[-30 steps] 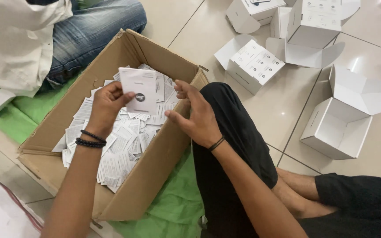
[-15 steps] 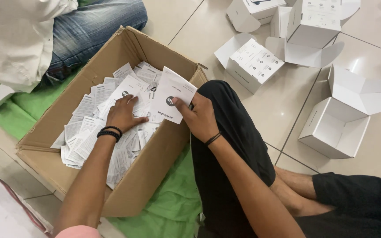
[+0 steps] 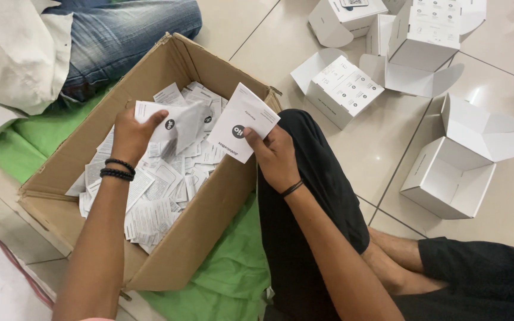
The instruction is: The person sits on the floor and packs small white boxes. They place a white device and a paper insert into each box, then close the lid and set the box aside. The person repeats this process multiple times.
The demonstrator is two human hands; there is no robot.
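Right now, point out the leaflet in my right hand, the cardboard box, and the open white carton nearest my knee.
leaflet [image 3: 242, 122], head view, on its white printed face.
cardboard box [image 3: 200, 223], head view, on its brown outer side wall.
open white carton [image 3: 441, 184], head view, on its inner wall.

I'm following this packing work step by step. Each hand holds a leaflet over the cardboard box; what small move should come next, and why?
Probably carry the right hand with its leaflet towards the open white box on the floor: that leaflet is already lifted clear of the cardboard box, and the white box looks empty.
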